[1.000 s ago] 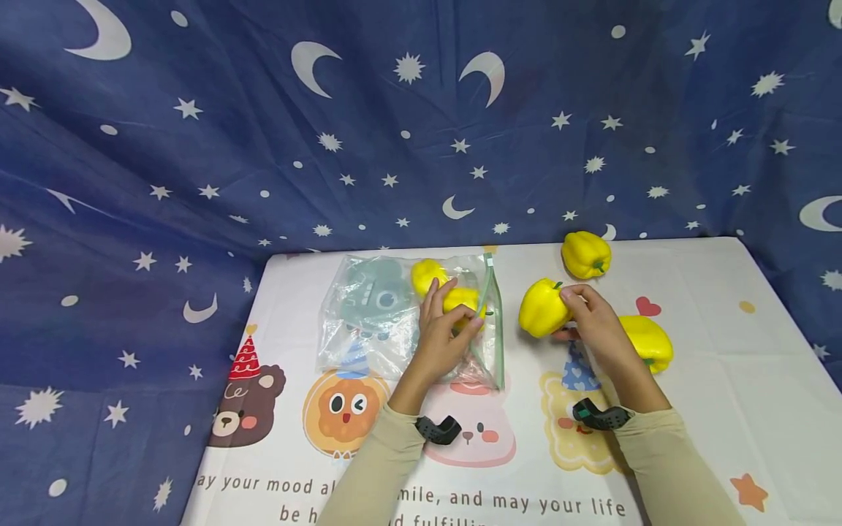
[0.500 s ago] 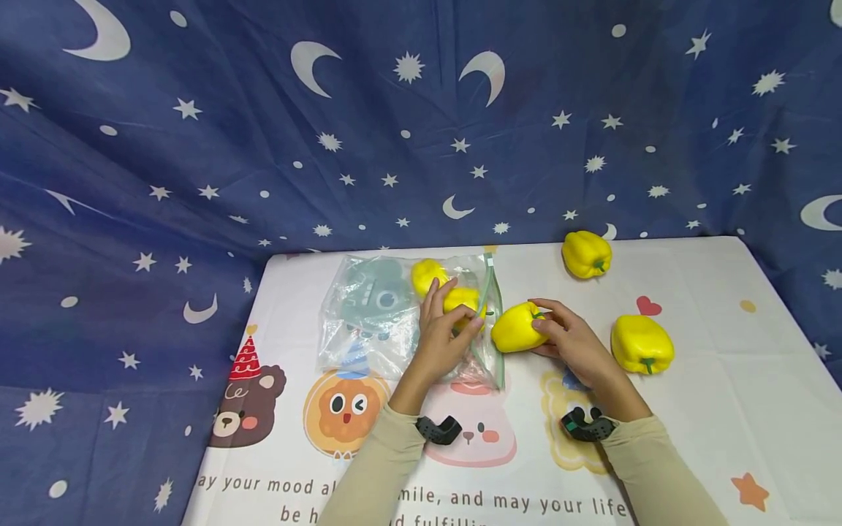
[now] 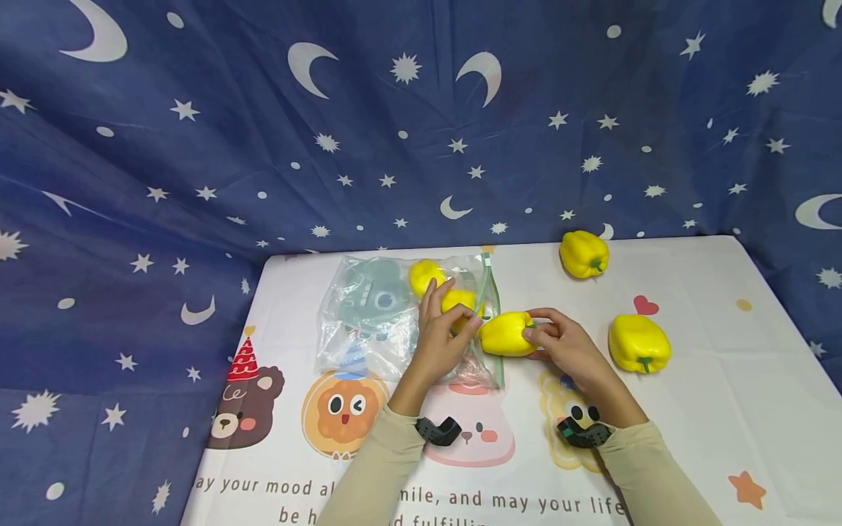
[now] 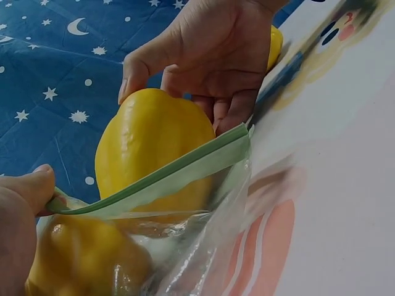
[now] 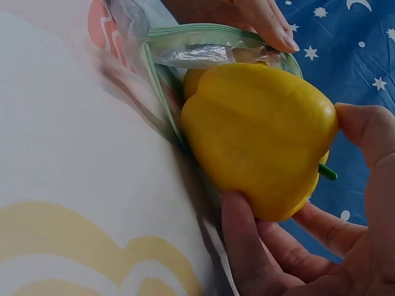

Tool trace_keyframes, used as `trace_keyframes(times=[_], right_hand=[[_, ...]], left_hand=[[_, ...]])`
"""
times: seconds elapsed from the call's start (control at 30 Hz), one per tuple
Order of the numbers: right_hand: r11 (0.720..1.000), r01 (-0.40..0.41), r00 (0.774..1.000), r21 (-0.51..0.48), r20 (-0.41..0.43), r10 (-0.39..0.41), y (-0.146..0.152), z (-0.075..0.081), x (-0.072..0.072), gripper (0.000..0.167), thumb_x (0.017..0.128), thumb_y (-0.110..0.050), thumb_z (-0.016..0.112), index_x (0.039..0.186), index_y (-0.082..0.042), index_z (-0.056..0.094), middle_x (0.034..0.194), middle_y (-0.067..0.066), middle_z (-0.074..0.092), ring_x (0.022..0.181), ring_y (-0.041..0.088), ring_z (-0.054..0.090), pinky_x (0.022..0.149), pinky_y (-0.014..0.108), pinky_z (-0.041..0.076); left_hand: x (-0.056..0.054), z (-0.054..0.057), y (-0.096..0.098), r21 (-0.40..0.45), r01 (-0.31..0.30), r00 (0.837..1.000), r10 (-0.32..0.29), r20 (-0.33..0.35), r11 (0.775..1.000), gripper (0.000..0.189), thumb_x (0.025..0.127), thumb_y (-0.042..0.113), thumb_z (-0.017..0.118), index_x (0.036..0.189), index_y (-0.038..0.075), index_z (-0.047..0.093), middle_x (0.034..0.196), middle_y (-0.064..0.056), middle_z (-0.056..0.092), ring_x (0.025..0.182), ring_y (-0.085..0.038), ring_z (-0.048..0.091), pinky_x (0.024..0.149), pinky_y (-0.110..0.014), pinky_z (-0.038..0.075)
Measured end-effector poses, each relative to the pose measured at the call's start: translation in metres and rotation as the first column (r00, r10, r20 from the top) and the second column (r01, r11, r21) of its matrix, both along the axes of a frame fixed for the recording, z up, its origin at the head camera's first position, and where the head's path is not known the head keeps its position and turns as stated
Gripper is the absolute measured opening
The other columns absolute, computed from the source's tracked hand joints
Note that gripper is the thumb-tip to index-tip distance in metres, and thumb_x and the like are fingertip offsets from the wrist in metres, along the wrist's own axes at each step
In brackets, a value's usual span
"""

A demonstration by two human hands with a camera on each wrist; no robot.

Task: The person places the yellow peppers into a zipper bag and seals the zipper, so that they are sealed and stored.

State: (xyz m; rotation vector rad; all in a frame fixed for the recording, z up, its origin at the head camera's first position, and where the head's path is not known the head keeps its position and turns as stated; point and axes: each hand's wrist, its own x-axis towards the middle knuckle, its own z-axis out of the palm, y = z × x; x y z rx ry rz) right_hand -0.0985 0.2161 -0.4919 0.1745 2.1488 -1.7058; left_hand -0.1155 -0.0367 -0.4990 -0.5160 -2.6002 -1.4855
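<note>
A clear zip bag (image 3: 368,351) with a green zip edge lies on the table, two yellow bell peppers inside it. My left hand (image 3: 439,337) pinches the upper lip of the bag's mouth between thumb and finger, holding it raised, as the left wrist view shows. By its stem end, my right hand (image 3: 569,347) grips another yellow bell pepper (image 3: 506,334). That pepper's blunt end is at the bag's opening, partly past the green edge (image 5: 203,31) in the right wrist view. Its front part shows through the plastic in the left wrist view.
Two more yellow bell peppers stand to the right, one at the back (image 3: 584,254) and one nearer (image 3: 639,343). A white cloth with cartoon prints covers the table (image 3: 723,409). Behind and to the left hangs a blue curtain (image 3: 368,146) with moons and stars.
My right hand has carried its pepper left and slightly toward me, turning it so the blunt end meets the bag's mouth. My left hand has stayed in place on the bag.
</note>
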Motion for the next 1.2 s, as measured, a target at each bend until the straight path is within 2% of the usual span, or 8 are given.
trace_keyframes(times=[0.3,0.53,0.7,0.77,0.83,0.97,1.07,1.2], right_hand=[[0.998,-0.057,0.998,-0.018,-0.030,0.057,-0.007,-0.005,0.002,0.059,0.096,-0.032,0.072,0.144,-0.006,0.049,0.133,0.022,0.055,0.104,0.023,0.065,0.086,0.035,0.062],[0.997,-0.075,0.996,-0.023,-0.048,0.074,-0.011,-0.006,0.002,0.058,0.092,-0.034,0.077,0.138,-0.005,0.057,0.106,0.012,0.056,0.086,0.019,0.058,0.079,0.027,0.060],[0.995,-0.068,0.994,0.075,-0.079,0.074,-0.006,-0.004,0.002,0.050,0.093,-0.036,0.076,0.131,-0.006,0.062,0.092,0.009,0.069,0.074,0.019,0.059,0.066,0.027,0.055],[0.995,-0.052,0.996,0.080,-0.071,0.058,-0.004,-0.004,0.003,0.043,0.094,-0.034,0.075,0.124,-0.005,0.064,0.090,0.011,0.072,0.071,0.020,0.060,0.063,0.027,0.054],[0.999,-0.040,0.998,0.035,-0.052,0.041,-0.002,-0.004,0.004,0.037,0.096,-0.029,0.074,0.118,-0.001,0.065,0.091,0.013,0.074,0.072,0.020,0.065,0.063,0.027,0.056],[0.996,-0.004,1.000,-0.087,-0.012,0.002,-0.003,-0.005,0.006,0.033,0.097,-0.020,0.071,0.114,0.007,0.063,0.090,0.012,0.075,0.077,0.019,0.075,0.072,0.031,0.063],[0.990,0.019,1.000,-0.142,0.008,-0.018,-0.005,-0.005,0.007,0.035,0.098,-0.015,0.070,0.122,0.007,0.058,0.091,0.010,0.075,0.078,0.021,0.077,0.075,0.034,0.063],[0.987,0.024,1.000,-0.162,0.004,-0.023,-0.007,-0.006,0.008,0.041,0.097,-0.014,0.071,0.133,0.001,0.056,0.095,0.011,0.074,0.078,0.023,0.077,0.075,0.035,0.063]], left_hand=[[0.001,0.003,0.002,0.023,-0.024,1.000,0.024,-0.015,0.999,0.024,0.100,0.036,0.064,0.090,0.015,0.070,0.163,-0.011,0.034,0.160,-0.034,0.003,0.123,-0.068,0.000],[0.002,0.004,0.007,0.031,-0.053,0.997,0.055,-0.049,0.998,0.022,0.100,0.031,0.065,0.091,0.012,0.071,0.160,-0.013,0.040,0.158,-0.039,0.009,0.122,-0.070,0.001],[0.003,0.005,0.008,0.066,-0.082,0.996,0.084,-0.025,0.994,0.023,0.099,0.032,0.065,0.090,0.012,0.070,0.159,-0.012,0.041,0.158,-0.038,0.010,0.122,-0.070,0.000],[0.002,0.006,0.007,0.073,-0.088,0.996,0.089,-0.015,0.993,0.023,0.099,0.033,0.065,0.090,0.012,0.070,0.160,-0.012,0.041,0.158,-0.037,0.009,0.122,-0.069,0.000],[0.002,0.006,0.007,0.072,-0.089,0.996,0.090,-0.010,0.993,0.024,0.100,0.034,0.065,0.090,0.012,0.070,0.160,-0.011,0.041,0.158,-0.035,0.009,0.122,-0.069,0.000],[0.002,0.006,0.007,0.073,-0.090,0.996,0.091,-0.012,0.993,0.025,0.100,0.035,0.065,0.089,0.013,0.070,0.160,-0.011,0.041,0.158,-0.035,0.008,0.123,-0.067,0.001],[0.002,0.005,0.007,0.071,-0.097,0.995,0.098,-0.016,0.993,0.025,0.099,0.036,0.065,0.089,0.013,0.070,0.160,-0.011,0.041,0.158,-0.034,0.009,0.122,-0.067,0.003],[0.003,0.005,0.007,0.066,-0.105,0.994,0.106,-0.011,0.992,0.025,0.099,0.037,0.066,0.089,0.015,0.069,0.160,-0.008,0.041,0.158,-0.033,0.009,0.121,-0.067,0.004]])
